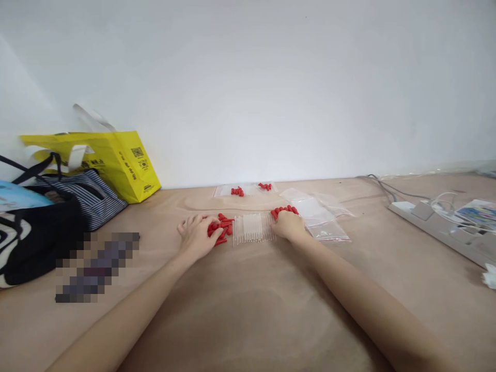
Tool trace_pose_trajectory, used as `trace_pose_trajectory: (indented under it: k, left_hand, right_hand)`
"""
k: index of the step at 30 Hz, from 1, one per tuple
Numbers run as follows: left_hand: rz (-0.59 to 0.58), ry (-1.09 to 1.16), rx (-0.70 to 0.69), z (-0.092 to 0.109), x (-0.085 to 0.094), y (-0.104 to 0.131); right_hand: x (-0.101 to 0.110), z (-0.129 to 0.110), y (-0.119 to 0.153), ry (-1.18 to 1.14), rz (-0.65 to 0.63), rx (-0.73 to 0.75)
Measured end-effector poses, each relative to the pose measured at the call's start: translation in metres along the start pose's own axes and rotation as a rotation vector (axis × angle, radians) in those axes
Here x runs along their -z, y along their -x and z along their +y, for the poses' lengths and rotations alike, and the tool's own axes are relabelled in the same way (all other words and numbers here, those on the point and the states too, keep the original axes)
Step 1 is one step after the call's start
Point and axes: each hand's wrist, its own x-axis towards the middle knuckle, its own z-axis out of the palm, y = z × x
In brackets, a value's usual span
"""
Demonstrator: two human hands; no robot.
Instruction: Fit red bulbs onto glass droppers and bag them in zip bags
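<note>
My left hand (pixel 197 235) lies over a loose heap of small red pieces with rounded ends (pixel 225 224), touching them, its fingers spread and the thumb along the near side. Between my hands sits a neat row of thin, pale sticks (pixel 253 227), which look like cotton swabs, side by side. At the right end of this row, my right hand (pixel 290 226) is curled closed against a line of red pieces (pixel 285 210). The back of that hand hides its fingertips and anything in them.
Behind, a clear bag (pixel 222 191) bears two red clusters. More clear plastic bags (pixel 327 227) lie right of my right hand. A yellow bag (pixel 127 165) and a striped pouch (pixel 96 196) stand left, near a pixelated object (pixel 98 268). A white power strip (pixel 434 227) with cables lies right.
</note>
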Motion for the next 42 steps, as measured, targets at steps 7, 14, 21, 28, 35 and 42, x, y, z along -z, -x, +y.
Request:
trace_pose_trajectory:
  k: [7,14,21,28,35,42]
  left_hand:
    - [-0.159,-0.071,0.001,-0.001,-0.013,-0.039]
    - [-0.318,-0.064,-0.051,-0.002,-0.033,-0.073]
    - [-0.418,-0.05,-0.063,0.0,-0.041,-0.085]
    - [-0.209,0.02,-0.094,0.022,-0.014,-0.06]
    - [-0.153,0.243,-0.369,0.044,-0.001,0.044]
    - [-0.1,0.268,-0.361,0.042,-0.012,0.057]
  right_hand:
    - [0.004,-0.001,-0.01,-0.047,-0.056,-0.03]
    - [0.007,0.002,-0.014,-0.098,-0.095,-0.022]
    - [0.018,0.009,-0.007,-0.159,-0.146,0.129]
    - [0.023,0.033,0.028,-0.301,-0.153,0.347]
    - [-0.002,0.048,0.063,-0.449,0.09,0.719]
    - [-0.02,0.032,0.078,-0.326,0.147,0.806]
